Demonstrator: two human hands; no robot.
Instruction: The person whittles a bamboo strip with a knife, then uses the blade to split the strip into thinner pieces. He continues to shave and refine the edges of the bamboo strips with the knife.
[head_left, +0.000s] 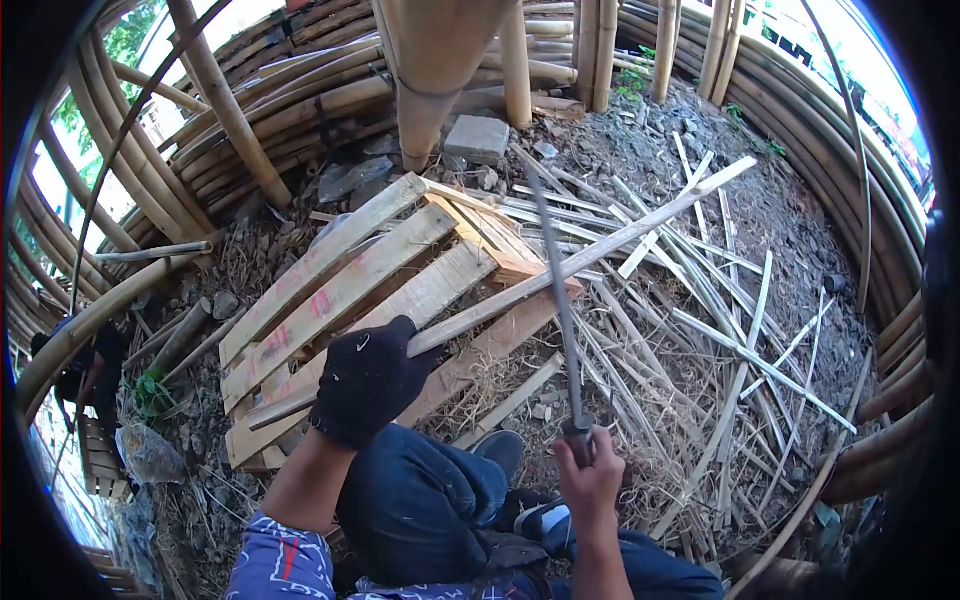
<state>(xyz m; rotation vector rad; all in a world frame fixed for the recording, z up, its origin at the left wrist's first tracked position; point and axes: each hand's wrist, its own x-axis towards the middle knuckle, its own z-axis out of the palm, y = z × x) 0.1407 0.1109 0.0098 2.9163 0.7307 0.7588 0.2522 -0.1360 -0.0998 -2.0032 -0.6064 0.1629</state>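
Note:
My left hand (372, 382), in a black glove, is wrapped round a long split bamboo strip (645, 228). The strip slants up to the right across a wooden pallet (335, 290), its short end sticking out behind the glove. Bare, my right hand (592, 468) grips the dark handle of a long knife (556, 270). Its narrow blade points up and away from me, crossing the strip in this view. Reddish marks show on the pallet's slats, and the pallet rests tilted in front of my bent knee (415, 500).
Thin bamboo strips (745, 340) lie scattered over the ground at the right. A thick bamboo post (430, 90) rises ahead, beside a grey block (477, 138). Stacked bamboo poles (790, 150) curve around the area. At far left is another person (95, 360) in dark clothes.

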